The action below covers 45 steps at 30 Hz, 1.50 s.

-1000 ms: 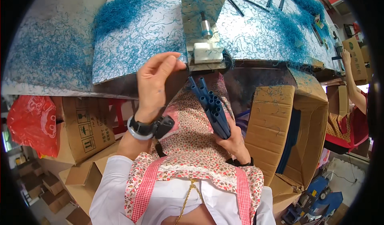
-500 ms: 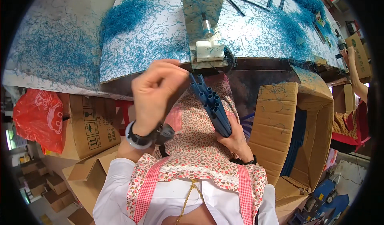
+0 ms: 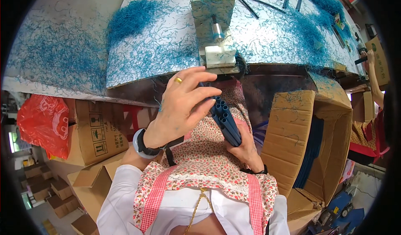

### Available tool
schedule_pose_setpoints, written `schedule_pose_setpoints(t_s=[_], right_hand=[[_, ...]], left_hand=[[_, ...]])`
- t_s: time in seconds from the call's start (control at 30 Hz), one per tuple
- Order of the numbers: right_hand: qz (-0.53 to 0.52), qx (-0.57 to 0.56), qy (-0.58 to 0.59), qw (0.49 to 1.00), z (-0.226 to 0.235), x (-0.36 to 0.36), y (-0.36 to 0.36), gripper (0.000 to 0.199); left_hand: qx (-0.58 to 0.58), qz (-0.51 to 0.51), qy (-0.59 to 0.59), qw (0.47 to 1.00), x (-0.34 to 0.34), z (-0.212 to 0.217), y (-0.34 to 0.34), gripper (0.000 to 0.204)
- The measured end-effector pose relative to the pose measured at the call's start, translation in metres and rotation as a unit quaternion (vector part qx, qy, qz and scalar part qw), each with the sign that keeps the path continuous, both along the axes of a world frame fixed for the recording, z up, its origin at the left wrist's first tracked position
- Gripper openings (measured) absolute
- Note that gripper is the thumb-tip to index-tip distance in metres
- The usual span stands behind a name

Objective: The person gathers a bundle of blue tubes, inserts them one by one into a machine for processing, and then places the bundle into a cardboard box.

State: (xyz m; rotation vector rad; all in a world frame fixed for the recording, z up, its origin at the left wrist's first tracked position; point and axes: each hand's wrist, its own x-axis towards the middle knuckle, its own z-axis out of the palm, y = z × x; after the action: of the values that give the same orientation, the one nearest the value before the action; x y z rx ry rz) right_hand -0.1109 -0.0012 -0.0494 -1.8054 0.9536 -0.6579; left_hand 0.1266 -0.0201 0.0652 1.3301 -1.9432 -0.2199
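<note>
1. Bundle of dark blue plastic tubes (image 3: 226, 122): stood upright over the person's lap, just below the desk (image 3: 75, 59) edge, open ends pointing up. Risk: a loose tube could have slid out of the bundle and dropped to the floor.
2. Right hand (image 3: 246, 148): fingers clamped round the lower part of the bundle from beneath. Risk: the grip covered only the bottom, so the top could have splayed apart.
3. Left hand (image 3: 184, 105): fingers curled together over the uppermost tube ends, ring and wristwatch showing. Whether they pinched one single tube could not be told. Risk: pulling one tube might have dragged its neighbours along.
4. Small trimming machine (image 3: 215, 30): fixed at the desk's near edge on a board, metal spindle and white block directly above the bundle. Risk: fingers near the spindle could have been nicked.
5. Blue plastic shavings (image 3: 133, 22): strewn thickly over the desk. Risk: strands could have clung to the tubes or fouled the spindle.
6. Open cardboard box (image 3: 292, 139): at the person's right, more dark tubes inside. Risk: a dropped tube could have landed beside it.
7. Another person's hand (image 3: 369, 61): at the far right edge, well apart.
</note>
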Motion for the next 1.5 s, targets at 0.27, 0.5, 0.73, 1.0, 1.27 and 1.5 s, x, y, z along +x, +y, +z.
schedule_pose_setpoints(t_s=[0.27,0.5,0.73,1.0,1.27,1.5], right_hand=[[0.019,-0.012,0.024,0.999,-0.009,-0.003,0.001,0.047],[0.023,0.014,0.024,0.999,-0.010,-0.004,0.001,0.048],[0.006,0.013,0.012,1.000,-0.007,-0.001,-0.004,0.049],[-0.012,-0.008,-0.021,1.000,0.020,0.025,-0.027,0.052],[-0.017,-0.024,-0.159,0.987,0.013,0.081,-0.028,0.043],[0.027,0.068,-0.083,0.994,0.031,0.039,-0.064,0.029]], left_hand=[[0.067,-0.050,-0.076,0.994,0.004,0.007,0.001,0.012],[0.045,-0.058,-0.052,0.996,0.002,0.000,-0.001,0.009],[0.036,0.003,0.080,0.996,0.018,0.001,-0.007,0.006],[0.161,0.007,0.566,0.808,0.010,-0.041,-0.005,0.046],[0.206,0.089,0.492,0.841,-0.041,-0.070,0.001,0.045],[0.249,0.074,0.409,0.875,-0.010,-0.079,0.014,0.039]])
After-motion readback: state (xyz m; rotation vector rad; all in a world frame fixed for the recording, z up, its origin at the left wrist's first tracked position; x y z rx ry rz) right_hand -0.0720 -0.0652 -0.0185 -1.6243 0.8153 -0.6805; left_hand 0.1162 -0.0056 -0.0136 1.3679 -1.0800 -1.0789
